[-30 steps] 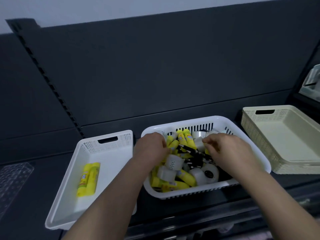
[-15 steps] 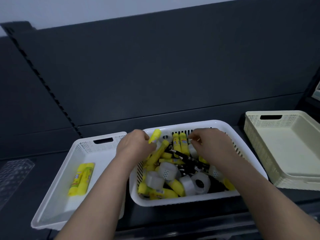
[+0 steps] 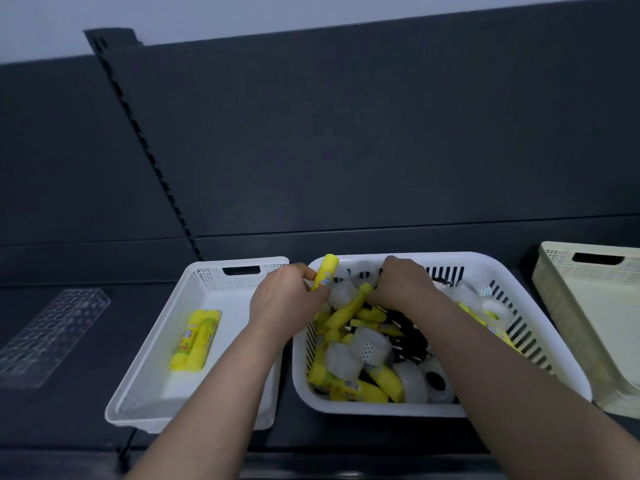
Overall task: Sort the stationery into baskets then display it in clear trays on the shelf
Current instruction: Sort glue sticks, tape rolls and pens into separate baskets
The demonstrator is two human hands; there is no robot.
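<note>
Left hand [image 3: 287,301] is raising its gripped glue stick [image 3: 326,271] over basket [image 3: 381,408] rim; right hand [image 3: 403,284] is digging inside, grasp unclear. Dark shelf [image 3: 52,420], pale wall [image 3: 242,12] above.

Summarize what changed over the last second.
Left hand gripped a glue stick in the middle basket and lifted it at the basket's left rim. Right hand shifted toward the basket's back; its grip is hidden. Unchanged: two glue sticks in the left basket, cream basket.

Yellow glue sticks [image 3: 195,339]; white baskets [image 3: 214,271]; cream basket [image 3: 554,271].
</note>
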